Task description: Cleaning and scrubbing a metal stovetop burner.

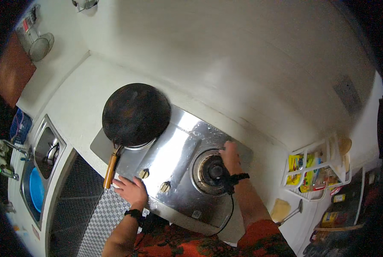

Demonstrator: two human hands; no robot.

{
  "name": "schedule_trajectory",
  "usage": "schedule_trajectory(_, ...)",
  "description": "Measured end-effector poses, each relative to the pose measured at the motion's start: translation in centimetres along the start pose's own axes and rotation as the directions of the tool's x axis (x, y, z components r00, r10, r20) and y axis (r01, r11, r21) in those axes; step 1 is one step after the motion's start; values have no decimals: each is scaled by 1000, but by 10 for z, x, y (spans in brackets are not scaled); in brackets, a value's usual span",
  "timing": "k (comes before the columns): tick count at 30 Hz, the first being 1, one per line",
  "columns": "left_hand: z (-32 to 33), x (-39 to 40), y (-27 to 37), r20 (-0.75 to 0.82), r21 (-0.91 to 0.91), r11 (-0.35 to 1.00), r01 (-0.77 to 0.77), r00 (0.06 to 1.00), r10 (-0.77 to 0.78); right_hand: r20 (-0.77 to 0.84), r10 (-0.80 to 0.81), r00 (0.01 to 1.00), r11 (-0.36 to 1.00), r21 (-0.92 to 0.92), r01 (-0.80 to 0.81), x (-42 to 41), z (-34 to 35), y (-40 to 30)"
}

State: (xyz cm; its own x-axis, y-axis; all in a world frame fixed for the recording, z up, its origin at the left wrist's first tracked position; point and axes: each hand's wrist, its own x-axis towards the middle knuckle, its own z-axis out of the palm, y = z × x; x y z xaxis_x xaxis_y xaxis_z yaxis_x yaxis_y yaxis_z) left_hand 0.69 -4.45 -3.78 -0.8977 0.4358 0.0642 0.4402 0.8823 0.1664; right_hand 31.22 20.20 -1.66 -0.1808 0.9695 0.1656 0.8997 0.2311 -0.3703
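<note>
A stainless-steel gas stove (pixel 173 151) with wet streaks lies before me. My left hand (pixel 132 191) rests at its front edge, fingers apart, near the wooden handle (pixel 110 172) of a wok. The dark wok (pixel 136 114) sits over the left burner and hides most of it. My right hand (pixel 231 156) is at the far side of the uncovered right burner (pixel 207 172), its fingers bent close to the metal surface. Whether it holds anything small is hidden. Two control knobs (pixel 165 186) are between the burners.
At the left is a sink (pixel 47 157) with a blue basin (pixel 36 189) and a faucet (pixel 16 147). A white rack (pixel 320 170) holding packets stands at the right, near a yellowish sponge or cloth (pixel 280 209). A checked mat (pixel 104 218) covers the floor. A wall rises behind the stove.
</note>
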Motion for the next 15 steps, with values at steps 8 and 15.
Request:
schedule_trajectory(8, -10, 0, 6, 29, 4, 999, 42, 999, -42, 240, 133, 961, 981, 103, -162, -11, -22, 13)
schedule_trajectory(15, -10, 1, 7, 16, -16, 998, 56, 998, -55, 337, -24, 941, 999, -29, 36, 11, -21, -10)
